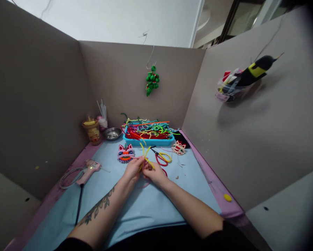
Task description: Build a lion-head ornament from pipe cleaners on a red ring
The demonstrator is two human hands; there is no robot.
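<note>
Above the middle of the blue table cover, my left hand [134,169] and my right hand [156,174] meet with fingers closed. Both grip yellow pipe cleaners [147,152], which cross and stick up between the fingertips. A thin pink strand also shows at the left fingers; where it ends is hidden. Just past my left hand lies a pink and purple animal-face figure [125,154] made of fuzzy stems. Scissors [163,159] with red and yellow handles lie beyond my right hand. A red loop is partly covered by that hand. Farther right is a white and red animal-face figure [179,147].
A blue tray [148,142] heaped with coloured pipe cleaners stands at the back. On the left are a pink glue gun [88,172] with its cord, a metal bowl [112,134] and a lidded cup [93,132]. Grey panels enclose three sides; a green ornament [152,82] hangs behind.
</note>
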